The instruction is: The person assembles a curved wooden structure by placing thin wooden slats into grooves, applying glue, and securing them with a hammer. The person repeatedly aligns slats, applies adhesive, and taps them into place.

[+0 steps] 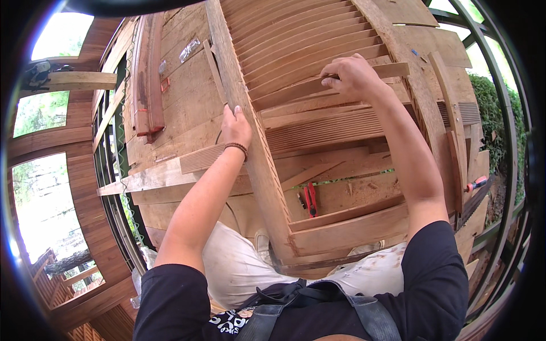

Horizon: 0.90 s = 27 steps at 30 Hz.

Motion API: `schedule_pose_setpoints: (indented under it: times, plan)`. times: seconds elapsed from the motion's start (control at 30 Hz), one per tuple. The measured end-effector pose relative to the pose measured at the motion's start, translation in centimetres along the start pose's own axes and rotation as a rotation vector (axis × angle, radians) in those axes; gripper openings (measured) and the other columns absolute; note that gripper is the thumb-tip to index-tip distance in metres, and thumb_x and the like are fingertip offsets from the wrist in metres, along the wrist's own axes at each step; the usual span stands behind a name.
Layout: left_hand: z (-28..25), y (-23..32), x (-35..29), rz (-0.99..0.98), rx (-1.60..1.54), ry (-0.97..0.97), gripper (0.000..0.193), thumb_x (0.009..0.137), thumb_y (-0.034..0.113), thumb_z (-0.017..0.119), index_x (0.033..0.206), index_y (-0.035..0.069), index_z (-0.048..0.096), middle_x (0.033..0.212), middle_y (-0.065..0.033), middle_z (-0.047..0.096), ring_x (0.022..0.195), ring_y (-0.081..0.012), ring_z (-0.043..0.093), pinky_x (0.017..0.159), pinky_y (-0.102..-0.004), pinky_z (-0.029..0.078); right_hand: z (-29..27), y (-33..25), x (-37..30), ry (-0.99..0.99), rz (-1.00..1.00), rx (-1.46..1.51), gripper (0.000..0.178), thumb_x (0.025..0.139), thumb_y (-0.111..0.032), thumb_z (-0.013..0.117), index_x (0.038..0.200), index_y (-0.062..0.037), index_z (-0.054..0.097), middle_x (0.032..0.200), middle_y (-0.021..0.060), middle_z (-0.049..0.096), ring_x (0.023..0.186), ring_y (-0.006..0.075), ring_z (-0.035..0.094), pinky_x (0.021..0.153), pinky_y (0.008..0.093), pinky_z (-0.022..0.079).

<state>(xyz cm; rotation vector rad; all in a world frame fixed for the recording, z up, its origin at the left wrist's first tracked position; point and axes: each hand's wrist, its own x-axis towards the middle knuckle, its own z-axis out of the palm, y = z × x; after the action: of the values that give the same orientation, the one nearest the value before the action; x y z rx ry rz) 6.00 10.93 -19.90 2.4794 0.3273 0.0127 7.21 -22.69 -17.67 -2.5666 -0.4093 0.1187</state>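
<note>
A wooden louvered frame (257,145) lies before me, with several curved-looking slats (301,42) set across its far part. My right hand (355,77) is closed on a loose wooden slat (296,92), which lies slantwise across the frame. One end of this slat is at the left rail, and the other sticks out past the right rail. My left hand (236,128), a beaded bracelet at its wrist, is at the outer side of the left rail. Its fingers are closed at the near end of a thin wooden strip (215,71).
A red utility knife (310,200) lies inside the frame's near part. Grooved boards (324,137) pass under the frame. At the right are a handsaw (473,206) and a screwdriver (476,183). Stacked reddish boards (149,74) lie at the left, near a clear plastic wrapper (189,50).
</note>
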Motion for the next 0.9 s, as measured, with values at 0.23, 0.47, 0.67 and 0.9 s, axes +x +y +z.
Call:
schedule_pose_setpoints:
  times: [0.23, 0.47, 0.67, 0.9]
  plan:
    - [-0.1, 0.0, 0.0, 0.012, 0.003, -0.019, 0.058, 0.109, 0.033, 0.044, 0.149, -0.009, 0.043, 0.148, -0.0326, 0.050, 0.140, -0.0445, 0.047, 0.117, -0.0434, 0.037, 1.0, 0.8, 0.3, 0.110, -0.081, -0.010, 0.023, 0.093, -0.031, 0.072, 0.106, -0.0133, 0.078, 0.099, 0.0049, 0.075, 0.100, 0.0253, 0.069, 0.101, 0.0425, 0.044]
    - [0.1, -0.1, 0.3, -0.003, 0.001, -0.011, 0.059, 0.109, 0.034, 0.044, 0.149, -0.009, 0.042, 0.147, -0.0336, 0.051, 0.139, -0.0455, 0.048, 0.117, -0.0440, 0.037, 2.1, 0.8, 0.4, 0.250, -0.173, -0.018, 0.020, 0.090, -0.032, 0.074, 0.099, -0.0143, 0.078, 0.094, 0.0046, 0.075, 0.097, 0.0255, 0.069, 0.098, 0.0389, 0.045]
    - [1.0, -1.3, 0.8, 0.059, 0.101, 0.069, 0.054, 0.108, 0.032, 0.043, 0.143, -0.008, 0.047, 0.134, -0.0349, 0.059, 0.127, -0.0481, 0.056, 0.108, -0.0493, 0.043, 2.8, 0.8, 0.7, 0.309, -0.193, -0.027, 0.019, 0.088, -0.033, 0.076, 0.089, -0.0136, 0.076, 0.087, 0.0031, 0.075, 0.090, 0.0250, 0.071, 0.094, 0.0400, 0.047]
    - [1.6, -2.7, 1.5, 0.094, 0.172, 0.093, 0.060, 0.108, 0.035, 0.042, 0.146, -0.012, 0.043, 0.141, -0.0359, 0.055, 0.132, -0.0478, 0.053, 0.113, -0.0477, 0.040, 3.2, 0.3, 0.1, 0.331, -0.139, -0.034, 0.025, 0.089, -0.037, 0.076, 0.081, -0.0131, 0.073, 0.079, 0.0026, 0.073, 0.085, 0.0229, 0.071, 0.092, 0.0406, 0.049]
